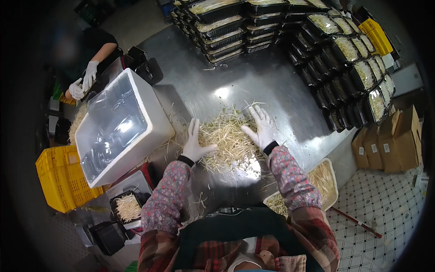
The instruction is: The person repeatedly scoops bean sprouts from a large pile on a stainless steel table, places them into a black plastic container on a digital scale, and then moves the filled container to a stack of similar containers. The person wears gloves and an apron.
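A loose heap of bean sprouts (pixel 229 140) lies spread on the shiny metal table (pixel 190 86) before me. At its left edge rests my left hand (pixel 195 144), white-gloved, fingers stretched out and thumb spread toward the sprouts. Across the heap my right hand (pixel 262 128), gloved alike, lies with fingers apart at the right edge. Neither hand grips anything. To the lower left, a black tray of sprouts (pixel 128 207) sits on what looks like a scale (pixel 113 190).
A white foam box (pixel 158 124) with clear plastic lids stands left, beside a yellow crate (pixel 63 181). Packed black trays (pixel 222 34) are stacked at the back and right (pixel 362 75). A sprout-filled tub (pixel 333 181) is by my right arm. A co-worker's gloved hands (pixel 86 79) work far left.
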`<state>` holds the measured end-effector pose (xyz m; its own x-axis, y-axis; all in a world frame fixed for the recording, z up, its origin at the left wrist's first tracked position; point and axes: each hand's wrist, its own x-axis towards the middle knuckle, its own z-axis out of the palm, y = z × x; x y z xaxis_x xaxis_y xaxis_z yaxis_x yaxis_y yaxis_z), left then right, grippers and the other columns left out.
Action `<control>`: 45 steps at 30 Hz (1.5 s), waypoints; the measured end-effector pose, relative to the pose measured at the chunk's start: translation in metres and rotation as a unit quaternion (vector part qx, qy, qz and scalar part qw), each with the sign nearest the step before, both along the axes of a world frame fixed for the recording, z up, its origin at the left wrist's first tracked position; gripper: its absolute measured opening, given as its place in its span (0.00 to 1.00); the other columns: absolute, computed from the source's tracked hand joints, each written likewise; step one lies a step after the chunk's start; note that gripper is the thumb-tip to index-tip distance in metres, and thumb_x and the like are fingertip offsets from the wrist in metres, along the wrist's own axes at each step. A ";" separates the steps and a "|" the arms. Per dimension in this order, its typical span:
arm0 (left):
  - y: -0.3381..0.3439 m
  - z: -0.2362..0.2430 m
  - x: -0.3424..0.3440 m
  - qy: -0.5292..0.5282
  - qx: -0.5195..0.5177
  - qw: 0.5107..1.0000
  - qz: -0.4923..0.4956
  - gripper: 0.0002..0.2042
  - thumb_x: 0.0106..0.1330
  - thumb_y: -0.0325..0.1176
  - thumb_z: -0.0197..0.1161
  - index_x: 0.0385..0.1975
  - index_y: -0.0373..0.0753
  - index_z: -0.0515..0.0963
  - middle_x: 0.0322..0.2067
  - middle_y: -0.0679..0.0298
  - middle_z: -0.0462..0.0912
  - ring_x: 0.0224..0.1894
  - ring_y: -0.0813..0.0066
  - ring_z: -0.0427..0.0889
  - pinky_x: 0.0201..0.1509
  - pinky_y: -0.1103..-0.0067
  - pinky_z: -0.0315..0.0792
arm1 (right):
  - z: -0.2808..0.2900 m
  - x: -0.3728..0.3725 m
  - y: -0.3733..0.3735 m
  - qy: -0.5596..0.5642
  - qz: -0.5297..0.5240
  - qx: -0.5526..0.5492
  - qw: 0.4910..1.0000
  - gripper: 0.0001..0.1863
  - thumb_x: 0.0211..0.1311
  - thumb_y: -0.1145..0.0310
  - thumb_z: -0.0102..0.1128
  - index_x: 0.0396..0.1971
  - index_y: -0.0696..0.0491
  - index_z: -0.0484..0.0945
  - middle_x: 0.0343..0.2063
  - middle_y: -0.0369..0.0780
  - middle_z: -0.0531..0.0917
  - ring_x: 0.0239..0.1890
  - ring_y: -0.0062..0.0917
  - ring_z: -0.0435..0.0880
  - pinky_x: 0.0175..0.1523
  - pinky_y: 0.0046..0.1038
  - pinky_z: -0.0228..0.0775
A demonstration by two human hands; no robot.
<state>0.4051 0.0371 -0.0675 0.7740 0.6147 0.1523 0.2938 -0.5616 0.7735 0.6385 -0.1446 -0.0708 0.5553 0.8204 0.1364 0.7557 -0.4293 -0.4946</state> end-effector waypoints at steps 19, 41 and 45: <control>-0.040 0.003 -0.013 0.192 0.031 0.975 -0.107 0.40 0.51 0.40 0.74 0.67 0.51 0.64 0.64 0.58 0.63 0.64 0.57 0.66 0.65 0.65 0.64 | 0.014 -0.068 -0.002 -0.007 0.177 -0.054 0.983 0.32 0.55 0.49 0.66 0.61 0.37 0.72 0.44 0.39 0.80 0.44 0.31 0.81 0.42 0.32 0.76; -0.091 -0.002 -0.157 -0.152 -0.245 0.947 0.144 0.31 0.62 0.27 0.64 0.65 0.30 0.61 0.60 0.53 0.71 0.62 0.68 0.70 0.67 0.75 0.62 | 0.030 -0.146 -0.040 0.229 0.081 0.108 0.964 0.21 0.64 0.58 0.61 0.52 0.56 0.79 0.50 0.47 0.82 0.54 0.37 0.78 0.62 0.33 0.66; -0.095 -0.070 -0.192 -0.060 -0.230 0.954 0.181 0.37 0.63 0.31 0.65 0.69 0.30 0.53 0.67 0.49 0.61 0.68 0.62 0.60 0.71 0.71 0.55 | -0.015 -0.139 -0.068 0.142 0.056 0.050 0.987 0.22 0.67 0.59 0.54 0.56 0.55 0.75 0.51 0.49 0.80 0.55 0.41 0.76 0.60 0.36 0.67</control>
<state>0.2132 -0.0580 -0.1373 0.4917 0.8619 -0.1242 0.2975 -0.0322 0.9542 0.4993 -0.2128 -0.0854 0.4895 0.8691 0.0714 0.6208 -0.2897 -0.7285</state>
